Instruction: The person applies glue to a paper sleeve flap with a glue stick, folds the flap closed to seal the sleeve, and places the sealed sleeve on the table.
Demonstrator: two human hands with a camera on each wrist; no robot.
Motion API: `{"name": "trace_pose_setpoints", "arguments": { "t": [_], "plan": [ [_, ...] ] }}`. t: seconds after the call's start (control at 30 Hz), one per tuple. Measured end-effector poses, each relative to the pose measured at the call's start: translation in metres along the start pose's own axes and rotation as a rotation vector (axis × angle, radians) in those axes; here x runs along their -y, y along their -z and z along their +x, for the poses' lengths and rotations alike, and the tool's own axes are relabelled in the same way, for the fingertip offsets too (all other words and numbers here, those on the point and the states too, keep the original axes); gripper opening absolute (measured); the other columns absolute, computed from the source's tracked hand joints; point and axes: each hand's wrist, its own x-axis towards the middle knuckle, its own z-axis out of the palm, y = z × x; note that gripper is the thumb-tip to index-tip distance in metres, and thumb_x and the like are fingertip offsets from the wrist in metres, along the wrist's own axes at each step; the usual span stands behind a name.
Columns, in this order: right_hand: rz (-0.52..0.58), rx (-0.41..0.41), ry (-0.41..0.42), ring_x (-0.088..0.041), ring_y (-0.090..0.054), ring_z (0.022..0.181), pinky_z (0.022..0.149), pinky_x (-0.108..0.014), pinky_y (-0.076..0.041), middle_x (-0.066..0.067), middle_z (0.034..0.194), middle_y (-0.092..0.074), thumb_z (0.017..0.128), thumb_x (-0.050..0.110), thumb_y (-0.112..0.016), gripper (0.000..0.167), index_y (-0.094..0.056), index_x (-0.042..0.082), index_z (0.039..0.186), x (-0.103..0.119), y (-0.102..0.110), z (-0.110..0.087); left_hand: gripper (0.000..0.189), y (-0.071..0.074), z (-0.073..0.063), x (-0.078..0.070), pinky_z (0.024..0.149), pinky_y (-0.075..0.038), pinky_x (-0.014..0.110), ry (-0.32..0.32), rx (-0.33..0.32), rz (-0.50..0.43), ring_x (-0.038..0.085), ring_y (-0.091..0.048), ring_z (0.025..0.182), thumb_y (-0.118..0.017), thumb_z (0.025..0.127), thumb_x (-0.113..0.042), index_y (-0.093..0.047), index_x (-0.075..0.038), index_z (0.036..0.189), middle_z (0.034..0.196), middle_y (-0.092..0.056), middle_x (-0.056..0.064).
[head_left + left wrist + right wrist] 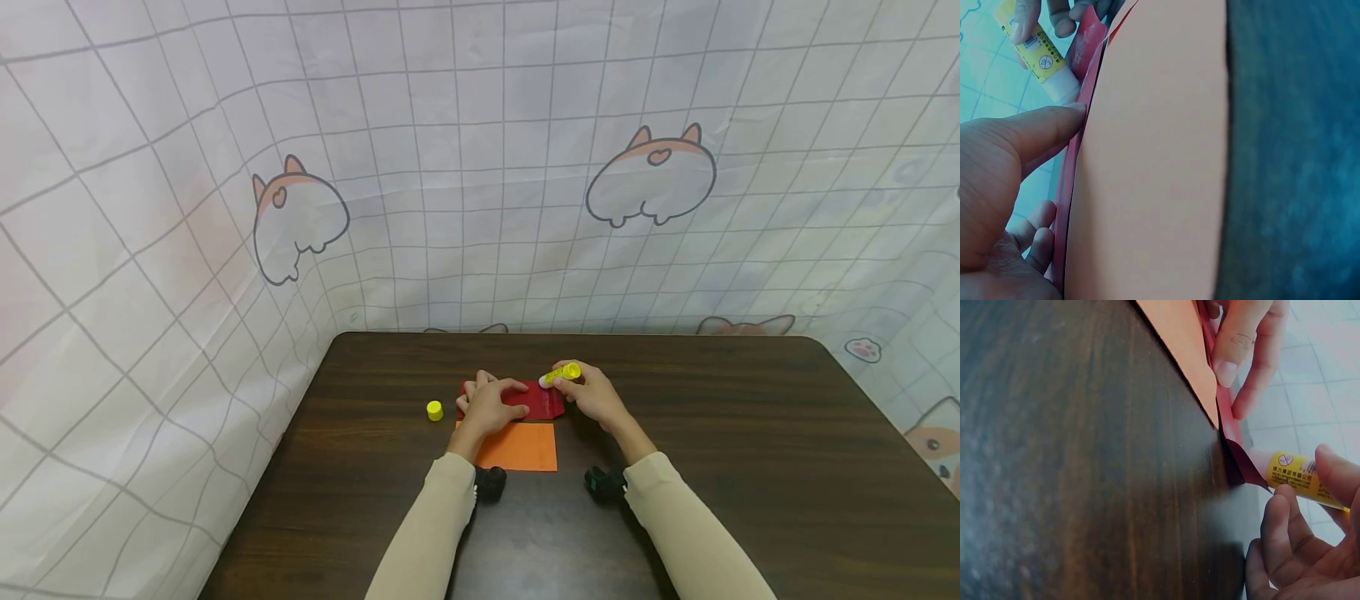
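A red paper envelope [542, 405] lies on the dark table, its right-end flap [1248, 464] lifted a little in the right wrist view. My left hand [489, 407] presses on it with thumb and fingers spread over its left and middle part. Between thumb and fingers, my right hand [597, 398] grips a yellow glue stick [561, 375], tilted, with its white end right at the envelope's upper right. Whitish smears mark the red flap [1088, 40] in the left wrist view. Along the envelope's near side lies an orange sheet [525, 448], partly beneath my left wrist.
A yellow cap [434, 410] stands left of my left hand. Dark devices [491, 484] are strapped at both wrists, close over the wood table [750, 450]. Behind the table's far edge hangs a white grid-patterned cloth [480, 167] with cartoon animals.
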Motion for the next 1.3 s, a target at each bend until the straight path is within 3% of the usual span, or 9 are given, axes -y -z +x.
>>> {"name": "trace_pose_setpoints", "arguments": {
  "t": [0.4, 1.3],
  "plan": [
    [0.031, 0.025, 0.001, -0.023, -0.058, 0.088, 0.082, -0.033, -0.051, -0.015, 0.113, -0.065, 0.105, 0.026, -0.059, 0.035, -0.061, 0.005, 0.133, -0.003, 0.003, -0.002, 0.031, 0.001, -0.001, -0.001, 0.096, -0.022, 0.059, -0.003, 0.006, -0.006, 0.032, -0.035, 0.111, -0.079, 0.09, -0.036, -0.074, -0.032, 0.121, 0.116, -0.046, 0.007],
    [0.059, 0.11, -0.009, -0.023, -0.057, 0.09, 0.083, -0.036, -0.049, -0.017, 0.112, -0.067, 0.104, 0.035, -0.06, 0.04, -0.065, 0.0, 0.122, -0.004, 0.01, -0.011, 0.03, 0.001, -0.003, -0.001, 0.095, -0.021, 0.059, -0.017, 0.007, -0.007, 0.033, -0.034, 0.111, -0.078, 0.091, -0.036, -0.074, -0.033, 0.12, 0.119, -0.047, 0.007]
  ]
}}
